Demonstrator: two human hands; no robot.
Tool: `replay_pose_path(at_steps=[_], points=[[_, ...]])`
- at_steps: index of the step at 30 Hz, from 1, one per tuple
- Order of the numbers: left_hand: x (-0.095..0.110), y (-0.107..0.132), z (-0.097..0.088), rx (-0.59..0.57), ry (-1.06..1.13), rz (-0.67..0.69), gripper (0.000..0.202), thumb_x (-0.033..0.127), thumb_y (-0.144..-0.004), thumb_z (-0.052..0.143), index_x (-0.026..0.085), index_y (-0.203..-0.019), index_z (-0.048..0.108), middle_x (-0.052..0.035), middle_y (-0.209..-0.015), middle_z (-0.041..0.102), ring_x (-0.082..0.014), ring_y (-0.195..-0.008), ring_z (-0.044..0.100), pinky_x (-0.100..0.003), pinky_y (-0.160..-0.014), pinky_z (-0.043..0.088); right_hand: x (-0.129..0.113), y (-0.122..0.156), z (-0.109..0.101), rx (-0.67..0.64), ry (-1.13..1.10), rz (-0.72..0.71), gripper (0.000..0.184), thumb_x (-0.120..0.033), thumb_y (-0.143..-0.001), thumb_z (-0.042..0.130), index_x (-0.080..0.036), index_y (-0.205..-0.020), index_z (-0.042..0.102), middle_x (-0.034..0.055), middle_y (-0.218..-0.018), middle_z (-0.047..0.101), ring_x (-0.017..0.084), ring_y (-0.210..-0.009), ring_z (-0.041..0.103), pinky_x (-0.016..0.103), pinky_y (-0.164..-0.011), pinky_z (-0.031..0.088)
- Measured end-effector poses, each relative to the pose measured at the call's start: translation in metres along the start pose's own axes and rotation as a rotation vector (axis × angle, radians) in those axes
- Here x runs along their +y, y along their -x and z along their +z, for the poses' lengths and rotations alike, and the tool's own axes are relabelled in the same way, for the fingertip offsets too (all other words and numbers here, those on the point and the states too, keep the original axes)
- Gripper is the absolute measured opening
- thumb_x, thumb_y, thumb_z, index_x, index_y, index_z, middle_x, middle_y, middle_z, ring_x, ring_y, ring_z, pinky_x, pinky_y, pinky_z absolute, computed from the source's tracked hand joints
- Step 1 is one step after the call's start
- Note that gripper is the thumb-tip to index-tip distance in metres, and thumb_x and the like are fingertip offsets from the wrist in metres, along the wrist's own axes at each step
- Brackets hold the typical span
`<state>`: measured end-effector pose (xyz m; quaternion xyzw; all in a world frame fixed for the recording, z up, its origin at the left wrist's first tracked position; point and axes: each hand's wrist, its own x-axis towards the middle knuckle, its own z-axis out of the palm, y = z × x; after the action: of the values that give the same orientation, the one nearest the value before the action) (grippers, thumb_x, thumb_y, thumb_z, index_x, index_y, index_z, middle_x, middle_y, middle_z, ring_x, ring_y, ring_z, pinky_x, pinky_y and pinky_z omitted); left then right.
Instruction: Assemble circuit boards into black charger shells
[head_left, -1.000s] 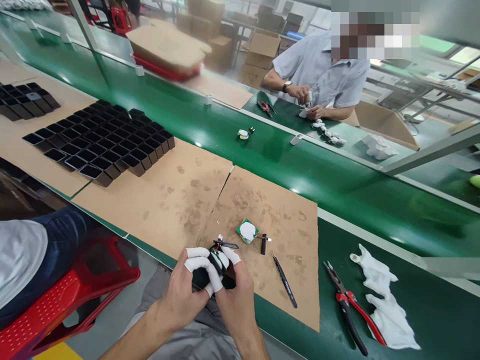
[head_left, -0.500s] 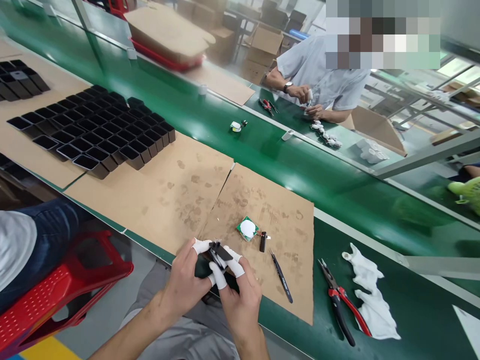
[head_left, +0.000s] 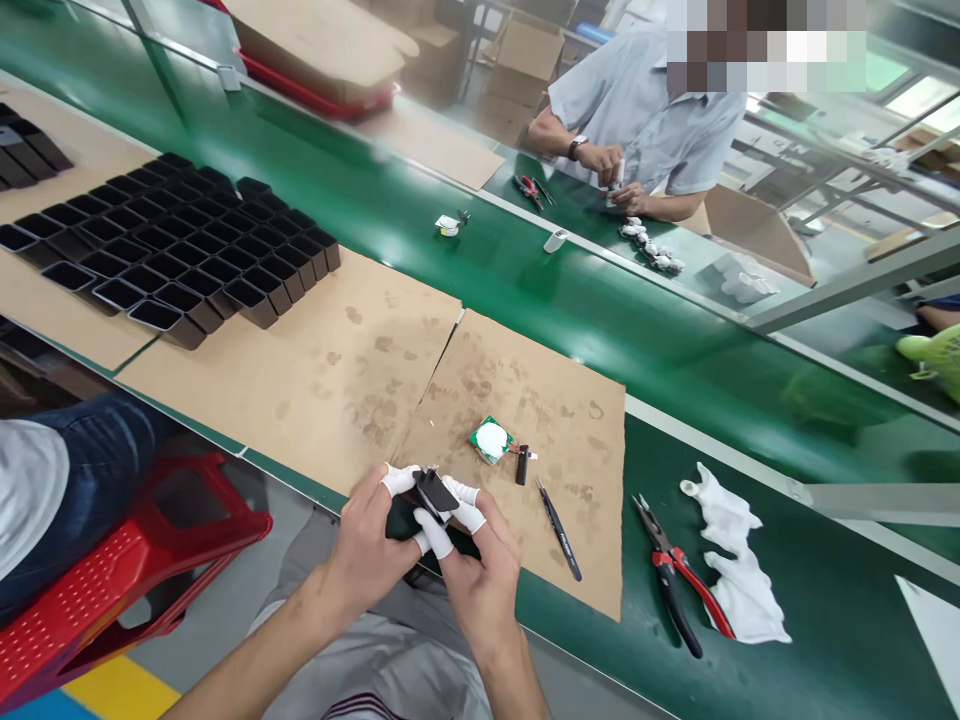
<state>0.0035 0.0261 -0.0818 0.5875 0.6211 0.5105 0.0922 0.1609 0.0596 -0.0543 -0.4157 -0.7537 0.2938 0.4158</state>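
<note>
Head view — both grips (head_left: 367, 540) (head_left: 486, 560) on black casing (head_left: 437, 496), near bench edge (head_left: 555, 620).

Left fingers (head_left: 397, 480), right fingers (head_left: 436, 535) hold black casing (head_left: 435, 494) — green board (head_left: 492, 441), tweezers (head_left: 558, 530) on cardboard (head_left: 589, 430) — pliers (head_left: 663, 555) on bench (head_left: 840, 590).

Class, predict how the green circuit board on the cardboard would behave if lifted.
Probably stiff: the board looks flat and straight-edged. The black piece would likely dangle, since thin wires seem to join them; those wires might be fragile.
</note>
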Motion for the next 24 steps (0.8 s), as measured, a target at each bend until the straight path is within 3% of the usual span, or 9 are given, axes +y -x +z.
replay_pose_path(at_steps=[6,11,14,16,19,22,24], points=[[0.003,-0.003,0.001,-0.002,0.022,-0.017,0.043,0.016,-0.090,0.072,0.022,-0.131,0.063,-0.0048,-0.105,0.075,-0.0234,-0.092,0.078,-0.034,-0.080,0.067,0.005,0.004,0.002,0.094,0.009,-0.031,0.050,-0.010,-0.101,0.081,-0.028,-0.147,0.075,0.0136,-0.131,0.081,0.029,-0.117,0.084,0.043,-0.094,0.076],[0.001,-0.001,0.001,-0.010,0.047,-0.032,0.045,0.016,-0.089,0.077,0.023,-0.132,0.065,-0.0063,-0.110,0.078,-0.0262,-0.098,0.080,-0.038,-0.086,0.068,0.006,0.007,0.002,0.070,-0.019,-0.032,0.039,-0.010,-0.102,0.079,-0.029,-0.137,0.081,0.0119,-0.128,0.082,0.028,-0.116,0.084,0.043,-0.094,0.075],[0.002,-0.003,-0.001,-0.037,0.070,-0.051,0.050,0.018,-0.089,0.082,0.023,-0.135,0.065,-0.0093,-0.119,0.079,-0.0304,-0.109,0.080,-0.044,-0.096,0.068,0.000,0.004,-0.009,0.110,-0.033,0.015,0.046,-0.017,-0.105,0.074,-0.029,-0.150,0.072,0.0143,-0.134,0.080,0.031,-0.122,0.081,0.051,-0.103,0.073],[0.006,-0.006,-0.002,-0.076,0.107,-0.052,0.049,0.019,-0.089,0.084,0.023,-0.134,0.065,-0.0084,-0.118,0.079,-0.0288,-0.107,0.080,-0.042,-0.093,0.068,-0.008,0.000,-0.022,0.117,-0.032,0.016,0.051,-0.022,-0.106,0.073,-0.029,-0.156,0.068,0.0160,-0.141,0.077,0.033,-0.130,0.078,0.056,-0.109,0.070],[0.016,-0.010,0.002,-0.127,0.159,-0.045,0.046,0.015,-0.086,0.083,0.023,-0.128,0.067,-0.0062,-0.111,0.078,-0.0254,-0.098,0.079,-0.037,-0.084,0.067,-0.022,-0.011,-0.042,0.038,0.050,-0.051,0.049,-0.019,-0.104,0.079,-0.032,-0.152,0.074,0.0141,-0.140,0.078,0.032,-0.127,0.080,0.050,-0.104,0.073],[0.024,-0.011,0.010,-0.129,0.174,-0.054,0.043,0.011,-0.084,0.081,0.022,-0.124,0.067,-0.0070,-0.109,0.076,-0.0264,-0.098,0.078,-0.038,-0.084,0.067,-0.032,-0.020,-0.056,-0.023,0.121,-0.091,0.041,-0.009,-0.104,0.077,-0.033,-0.137,0.083,0.0106,-0.128,0.084,0.027,-0.113,0.086,0.040,-0.094,0.076],[0.027,-0.010,0.016,-0.115,0.175,-0.068,0.044,0.011,-0.085,0.081,0.021,-0.124,0.066,-0.0076,-0.109,0.075,-0.0273,-0.100,0.077,-0.040,-0.086,0.067,-0.031,-0.021,-0.060,-0.037,0.142,-0.104,0.040,-0.007,-0.104,0.076,-0.032,-0.134,0.085,0.0105,-0.128,0.084,0.027,-0.114,0.087,0.039,-0.095,0.076]])
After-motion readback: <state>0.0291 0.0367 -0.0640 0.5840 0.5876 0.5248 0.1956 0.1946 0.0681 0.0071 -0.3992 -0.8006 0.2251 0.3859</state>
